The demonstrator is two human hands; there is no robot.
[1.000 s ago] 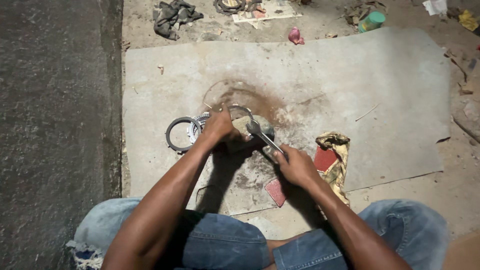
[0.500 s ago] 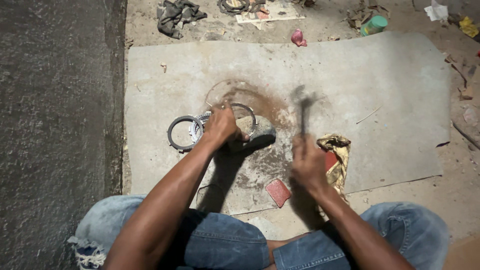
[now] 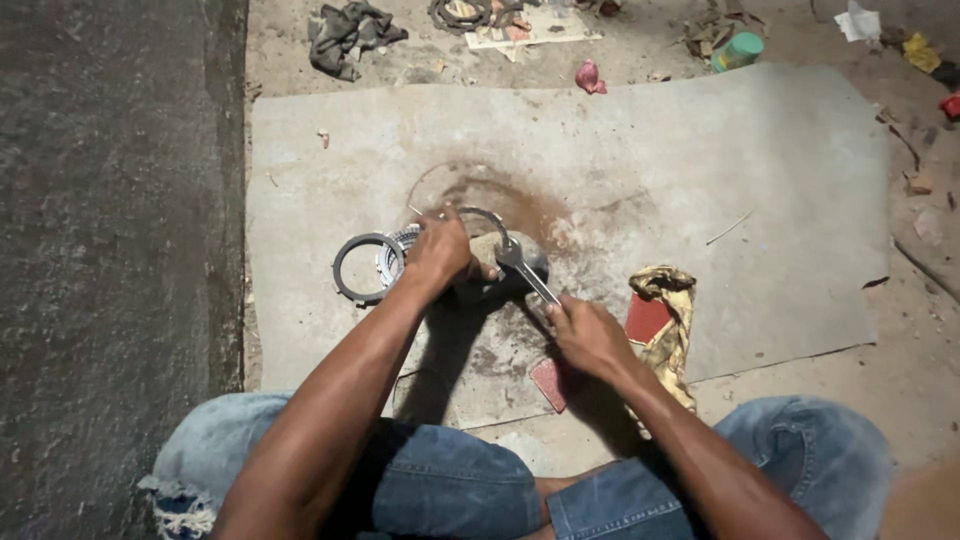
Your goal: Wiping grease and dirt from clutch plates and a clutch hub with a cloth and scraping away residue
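Nearest us, our knees in blue jeans (image 3: pixel 450 490) frame a small red square of sandpaper (image 3: pixel 548 381) on the grey mat (image 3: pixel 760 180). Our right hand (image 3: pixel 588 335) is closed around the handle of a wrench (image 3: pixel 524 268), whose head rests on a stone (image 3: pixel 505 262). Our left hand (image 3: pixel 440 250) grips a thin metal ring (image 3: pixel 482 214) held against that stone. Just left lie a dark ring (image 3: pixel 362 267) and a toothed disc (image 3: pixel 396 250). A yellow rag (image 3: pixel 672 310) lies to the right. Farther off are a dark cloth (image 3: pixel 345 30) and a green can (image 3: pixel 738 50).
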